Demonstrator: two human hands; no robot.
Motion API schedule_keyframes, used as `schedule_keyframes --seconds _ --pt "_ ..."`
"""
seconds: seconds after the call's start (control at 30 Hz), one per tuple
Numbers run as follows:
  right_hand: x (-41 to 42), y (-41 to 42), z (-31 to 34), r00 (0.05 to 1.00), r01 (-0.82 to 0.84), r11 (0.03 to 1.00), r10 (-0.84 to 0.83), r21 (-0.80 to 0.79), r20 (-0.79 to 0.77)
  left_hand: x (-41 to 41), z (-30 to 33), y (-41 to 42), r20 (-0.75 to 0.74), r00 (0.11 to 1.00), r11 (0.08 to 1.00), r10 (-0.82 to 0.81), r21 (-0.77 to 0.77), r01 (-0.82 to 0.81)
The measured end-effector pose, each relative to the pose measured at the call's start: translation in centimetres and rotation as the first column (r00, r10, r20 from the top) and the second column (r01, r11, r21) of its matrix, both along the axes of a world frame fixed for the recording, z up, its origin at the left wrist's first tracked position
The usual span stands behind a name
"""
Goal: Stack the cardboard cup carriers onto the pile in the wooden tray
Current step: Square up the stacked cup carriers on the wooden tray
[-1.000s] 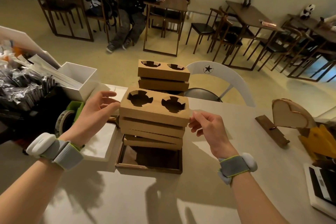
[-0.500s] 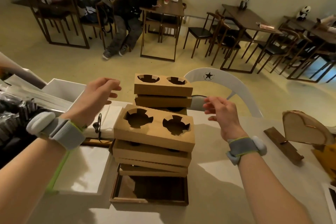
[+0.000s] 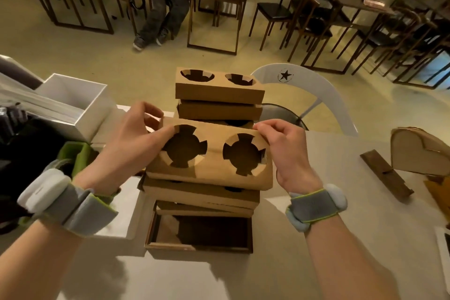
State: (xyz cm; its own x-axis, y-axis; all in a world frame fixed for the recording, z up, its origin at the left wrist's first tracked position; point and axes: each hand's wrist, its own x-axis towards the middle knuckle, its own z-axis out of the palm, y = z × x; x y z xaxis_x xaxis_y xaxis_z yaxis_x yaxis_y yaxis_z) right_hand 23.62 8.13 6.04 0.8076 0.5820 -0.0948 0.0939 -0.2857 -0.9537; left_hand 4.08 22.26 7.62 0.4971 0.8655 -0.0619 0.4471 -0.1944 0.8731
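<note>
A pile of brown cardboard cup carriers stands skewed in the far end of the wooden tray. The top carrier, with two round holes, lies tilted on that pile. My left hand grips its left end, thumb at the rim of the left hole. My right hand pinches its far right corner. Behind it stands a second stack of carriers, untouched.
A white open box and a green holder sit to the left. A wooden heart and a dark wooden stand lie to the right. A white chair stands behind the counter; a seated person's legs show beyond.
Both hands were open and raised beside the far stack half a second ago. They have come down and closed on the ends of the top carrier of the near pile.
</note>
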Motion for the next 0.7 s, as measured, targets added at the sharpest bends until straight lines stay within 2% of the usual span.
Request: schedule_keyframes --seconds 0.17,0.33,0.7 --pt "-1.8 -1.1 0.2 1.0 -0.015 1.0 0.015 0.01 0.019 -2.3 -0.2 -1.0 0.038 0.999 0.999 0.028 0.044 -0.03" --pt "-2.4 -1.2 -0.8 0.998 -0.03 0.999 0.033 -0.043 0.06 -2.8 -1.3 -1.5 -0.002 0.998 0.995 0.063 0.074 -0.063" --pt "-1.8 -1.8 -1.3 0.995 -0.008 0.999 0.012 -0.037 0.102 -3.7 -1.9 -0.7 -0.014 0.996 0.995 0.084 0.062 -0.083"
